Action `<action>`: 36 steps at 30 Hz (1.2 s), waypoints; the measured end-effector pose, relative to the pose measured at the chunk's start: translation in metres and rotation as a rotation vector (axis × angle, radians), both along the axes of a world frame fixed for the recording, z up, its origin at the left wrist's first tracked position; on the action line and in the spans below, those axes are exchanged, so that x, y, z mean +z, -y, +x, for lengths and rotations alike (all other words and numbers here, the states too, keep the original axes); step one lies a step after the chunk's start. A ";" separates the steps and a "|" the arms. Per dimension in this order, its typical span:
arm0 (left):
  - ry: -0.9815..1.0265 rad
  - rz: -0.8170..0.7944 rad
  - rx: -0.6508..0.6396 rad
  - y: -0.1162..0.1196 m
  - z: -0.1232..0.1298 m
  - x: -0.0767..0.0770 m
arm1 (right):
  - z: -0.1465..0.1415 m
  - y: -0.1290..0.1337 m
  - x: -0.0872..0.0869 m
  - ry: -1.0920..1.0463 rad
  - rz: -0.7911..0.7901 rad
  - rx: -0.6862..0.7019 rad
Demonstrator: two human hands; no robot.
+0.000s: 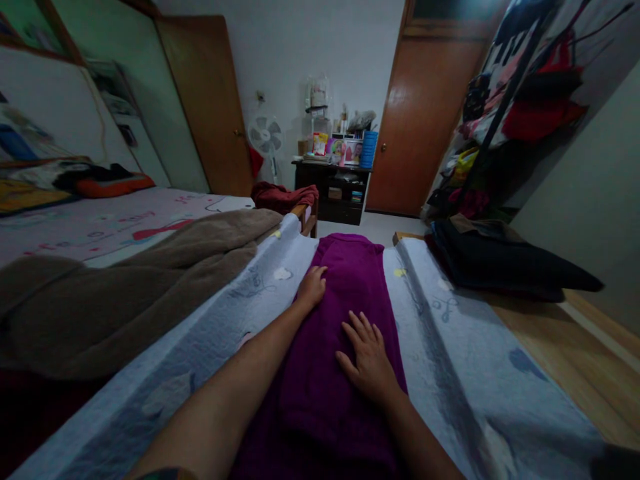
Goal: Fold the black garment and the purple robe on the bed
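A purple garment (345, 287) lies lengthwise in front of me, part of it folded over itself. Its exact kind I cannot make out. Beneath it spreads a pale blue-grey patterned bedsheet (435, 373). My left hand (313, 287) rests on the garment's left edge toward the far end, fingers stretched out. Nearer to me, my right hand (367, 357) lies flat on the right part of the cloth with its fingers spread. Neither hand grips anything.
On the left lies a brown plush blanket (165, 280), beside a pink-white printed bed (125, 220). A stack of dark folded clothes (495, 257) sits at the right. Farther back stand a black cabinet (327, 190), a white fan (267, 137) and a clothes rack (505, 100).
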State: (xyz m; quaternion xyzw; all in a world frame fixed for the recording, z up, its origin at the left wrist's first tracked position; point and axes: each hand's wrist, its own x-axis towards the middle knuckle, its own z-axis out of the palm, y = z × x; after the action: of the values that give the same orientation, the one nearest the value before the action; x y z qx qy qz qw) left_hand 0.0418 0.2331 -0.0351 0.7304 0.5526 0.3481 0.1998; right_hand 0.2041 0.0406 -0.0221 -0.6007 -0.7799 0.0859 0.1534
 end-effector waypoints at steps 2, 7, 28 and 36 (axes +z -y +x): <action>-0.063 -0.001 0.018 0.002 0.001 -0.005 | 0.000 0.001 0.001 -0.011 -0.019 0.027; -0.110 -0.056 0.051 0.002 -0.001 -0.008 | 0.000 0.001 0.000 -0.033 -0.017 0.024; -0.099 -0.179 -0.289 0.119 -0.055 0.023 | -0.020 0.035 0.029 -0.107 -0.158 0.217; -0.135 -0.055 -0.170 0.136 -0.055 0.017 | -0.032 0.048 0.032 -0.061 -0.176 0.264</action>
State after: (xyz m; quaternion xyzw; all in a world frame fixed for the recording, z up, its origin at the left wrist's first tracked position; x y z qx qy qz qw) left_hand -0.0134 0.0970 -0.0183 0.7907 0.5102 0.2645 0.2110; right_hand 0.1722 -0.0074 0.0095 -0.5010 -0.8366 0.1916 0.1113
